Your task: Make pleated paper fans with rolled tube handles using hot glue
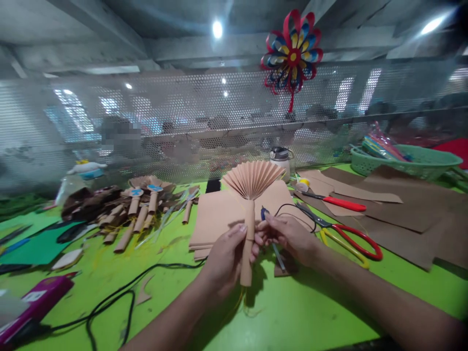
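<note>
A pleated brown paper fan (252, 180) on a rolled paper handle (248, 243) stands nearly upright in front of me. My left hand (228, 253) is closed around the handle, thumb in front. My right hand (288, 236) is beside it, fingers curled around a hot glue gun that they mostly hide. Its dark blue tip (263, 212) shows above the fingers, and a pale glue stick (279, 258) juts out below. Thin yellow strings (244, 295) hang from the handle's lower end. Behind the fan lies a stack of brown paper (210, 219).
To the right lie red-and-yellow scissors (343, 234), a red-handled tool (343, 203), brown sheets (405, 234) and a green basket (427, 158). Several small fans (146, 204) are piled left. A black cord (146, 270) crosses the green table. A lidded bottle (281, 158) stands behind.
</note>
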Tool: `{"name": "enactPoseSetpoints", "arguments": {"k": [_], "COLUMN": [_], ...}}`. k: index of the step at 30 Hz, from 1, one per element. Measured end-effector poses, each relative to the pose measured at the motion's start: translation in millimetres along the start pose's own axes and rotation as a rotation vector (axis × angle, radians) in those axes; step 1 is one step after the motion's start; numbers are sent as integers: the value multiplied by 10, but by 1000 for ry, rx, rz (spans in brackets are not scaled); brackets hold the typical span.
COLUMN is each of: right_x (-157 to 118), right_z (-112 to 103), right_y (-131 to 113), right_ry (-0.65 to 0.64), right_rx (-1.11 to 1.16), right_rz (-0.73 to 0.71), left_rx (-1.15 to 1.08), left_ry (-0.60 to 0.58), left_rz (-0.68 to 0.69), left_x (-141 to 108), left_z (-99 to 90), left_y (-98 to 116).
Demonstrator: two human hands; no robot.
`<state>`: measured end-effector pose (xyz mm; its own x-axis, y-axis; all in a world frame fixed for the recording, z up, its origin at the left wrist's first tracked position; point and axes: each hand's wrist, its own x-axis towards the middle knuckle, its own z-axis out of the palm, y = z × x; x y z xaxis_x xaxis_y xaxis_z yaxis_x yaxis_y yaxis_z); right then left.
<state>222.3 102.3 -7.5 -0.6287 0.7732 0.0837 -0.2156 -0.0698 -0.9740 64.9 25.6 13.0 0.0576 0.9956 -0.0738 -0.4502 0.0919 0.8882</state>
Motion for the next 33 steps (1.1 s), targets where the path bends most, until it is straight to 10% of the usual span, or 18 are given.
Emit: {"name": "enactPoseSetpoints", "arguments": {"k": [8,33], "right_x": [73,156], "right_z": [-172,-625], "right_y": [67,9], "right_ry": [226,271], "right_rx": [-1009,-1450], "right_rz": [-230,-130], "left_rx": [-1,232], "left_ry": [63,306], "left_rz": [74,320], "left_x": [44,189], "left_z": [-73,-233], "left_y": [28,70]}}
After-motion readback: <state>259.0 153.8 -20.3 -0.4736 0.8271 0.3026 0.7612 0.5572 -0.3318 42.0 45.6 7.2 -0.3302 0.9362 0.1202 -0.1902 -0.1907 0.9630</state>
